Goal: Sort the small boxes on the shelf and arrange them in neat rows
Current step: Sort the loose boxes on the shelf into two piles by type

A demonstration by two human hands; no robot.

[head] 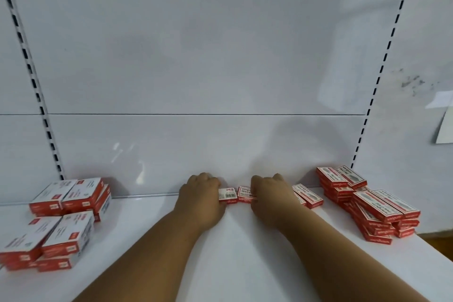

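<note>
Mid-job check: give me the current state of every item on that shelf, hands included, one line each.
Left hand: closed on the small red-and-white box marked 24/6.
Right hand: closed on a second small red-and-white box, beside the first.
Larger red-and-white boxes at left: stacked, loosely aligned.
Slim red-and-white boxes at right: jumbled heap, unsorted.
Two slim boxes by the right hand: lying flat, side by side.
White metal shelf: bare in the middle.

I see two small red-and-white boxes (237,194) side by side at mid-shelf (240,240), with bigger stacks at left (58,223) and right (367,206).
</note>
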